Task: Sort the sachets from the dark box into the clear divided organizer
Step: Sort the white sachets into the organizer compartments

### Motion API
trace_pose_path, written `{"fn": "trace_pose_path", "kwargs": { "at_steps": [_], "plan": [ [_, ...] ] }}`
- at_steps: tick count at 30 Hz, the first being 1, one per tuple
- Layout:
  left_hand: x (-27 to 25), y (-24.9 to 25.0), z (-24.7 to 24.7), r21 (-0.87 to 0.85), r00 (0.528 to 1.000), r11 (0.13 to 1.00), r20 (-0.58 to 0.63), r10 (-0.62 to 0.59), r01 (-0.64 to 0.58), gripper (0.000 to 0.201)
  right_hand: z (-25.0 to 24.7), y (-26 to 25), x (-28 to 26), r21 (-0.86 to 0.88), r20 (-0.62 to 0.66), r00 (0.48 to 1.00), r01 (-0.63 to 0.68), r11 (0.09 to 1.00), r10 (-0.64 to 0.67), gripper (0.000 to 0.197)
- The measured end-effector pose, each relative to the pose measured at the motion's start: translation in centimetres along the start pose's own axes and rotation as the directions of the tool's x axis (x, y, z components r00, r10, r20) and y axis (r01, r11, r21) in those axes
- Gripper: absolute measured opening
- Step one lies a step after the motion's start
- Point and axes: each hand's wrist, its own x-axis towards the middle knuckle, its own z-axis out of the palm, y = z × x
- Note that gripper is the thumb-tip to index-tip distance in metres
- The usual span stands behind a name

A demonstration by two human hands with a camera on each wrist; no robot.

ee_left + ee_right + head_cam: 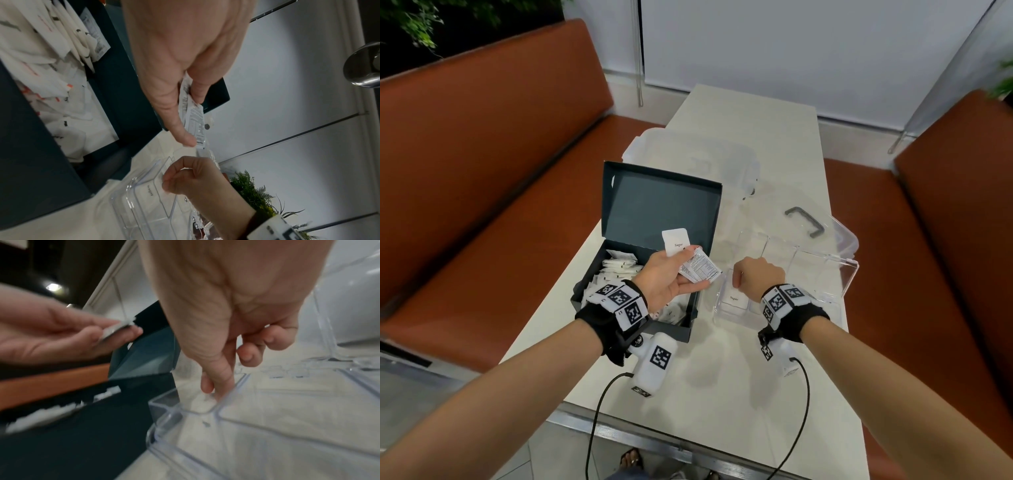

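Orange booth seats flank a pale counter (739, 359) carrying the dark box (654, 205), still heaped with white sachets (619, 270), and just beside it the clear divided organizer (822, 253). Left hand (667, 277) pinches a small fan of sachets, one reading "Sugar"; right hand (756, 274), fingers curled, holds nothing I can make out over a compartment where another "Sugar" sachet (734, 299) lies. Judged light, limp and slick, they are best pinched by a flat edge.
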Motion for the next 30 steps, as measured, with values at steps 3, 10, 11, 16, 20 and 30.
{"fn": "trace_pose_path", "kwargs": {
  "at_steps": [3, 10, 11, 16, 20, 30],
  "plan": [
    [0.0, 0.1, -0.1, -0.004, 1.0, 1.0, -0.002, -0.004, 0.004, 0.028, 0.2, -0.1, 0.0, -0.12, -0.036, 0.998, 0.041, 0.992, -0.045, 0.025],
    [0.1, 0.1, -0.3, -0.016, 1.0, 1.0, -0.006, -0.017, 0.017, 0.028, 0.7, -0.8, 0.2, -0.408, -0.001, 0.997, 0.073, 0.91, -0.08, 0.013],
    [0.1, 0.1, -0.3, -0.019, 1.0, 1.0, -0.004, -0.021, 0.02, 0.028, 1.0, -0.9, 0.3, -0.447, 0.014, 0.996, 0.088, 0.89, -0.091, 0.012],
    [0.0, 0.1, -0.3, -0.039, 1.0, 0.999, 0.0, -0.03, 0.03, 0.025, 1.8, -1.4, 0.8, -0.515, 0.019, 0.987, 0.144, 0.845, -0.157, 0.017],
    [-0.1, 0.0, -0.2, -0.051, 0.999, 0.998, 0.003, -0.04, 0.04, 0.024, 1.6, -1.2, 0.6, -0.492, 0.002, 0.982, 0.164, 0.855, -0.187, 0.015],
    [0.8, 0.8, 0.7, -0.031, 0.999, 0.999, 0.029, 0.027, -0.026, 0.027, -4.3, -1.8, -3.7, 0.611, -0.333, 0.943, 0.232, 0.757, -0.02, 0.017]
  ]
}}
